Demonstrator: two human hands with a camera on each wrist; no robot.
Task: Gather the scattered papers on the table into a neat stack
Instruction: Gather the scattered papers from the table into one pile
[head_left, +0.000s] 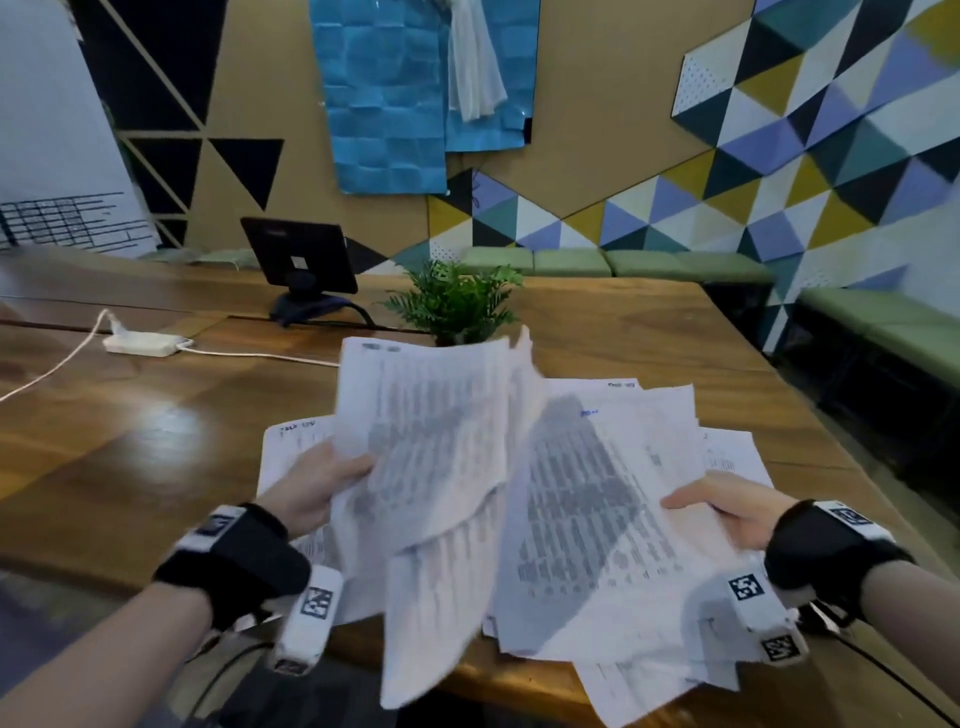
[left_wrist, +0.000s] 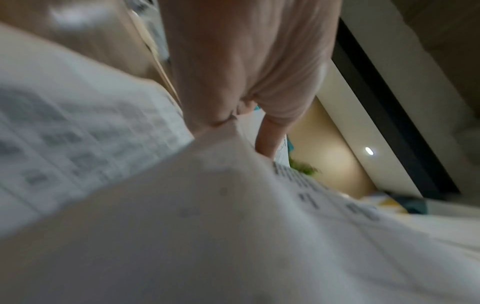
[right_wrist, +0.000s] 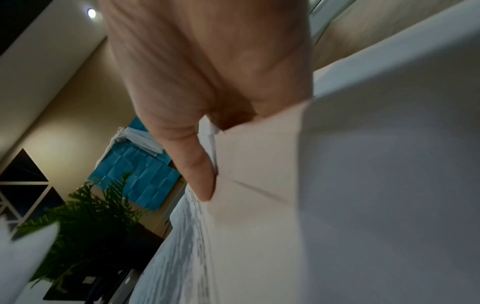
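Room: a wooden table (head_left: 156, 441) stands before a wall of coloured triangles and blue sheets; a potted fern (head_left: 457, 299), a dark tablet on a stand (head_left: 298, 257) and a white power strip (head_left: 145, 344) sit at its far side.
Papers: printed sheets lie fanned and overlapping at the near edge, some overhanging it; more peek out beneath on both sides.
Left hand (head_left: 311, 486): it grips a raised bundle (head_left: 431, 431), thumb on top and fingers curled beneath; the bundle's lower end droops toward the edge.
Right hand (head_left: 727, 512): it pinches the right margin of the flatter sheets (head_left: 597, 509), thumb pressed on top in the wrist view.
Step in hand: likely bringing the two lots together into one.
Doing it well: lay the lifted bundle onto the right-hand sheets, sweep in the strays, then stand the lot on its long edge and tap it on the wood to square it.
Risk: the overhanging sheets may slip off the edge; the drooping bundle may crease.
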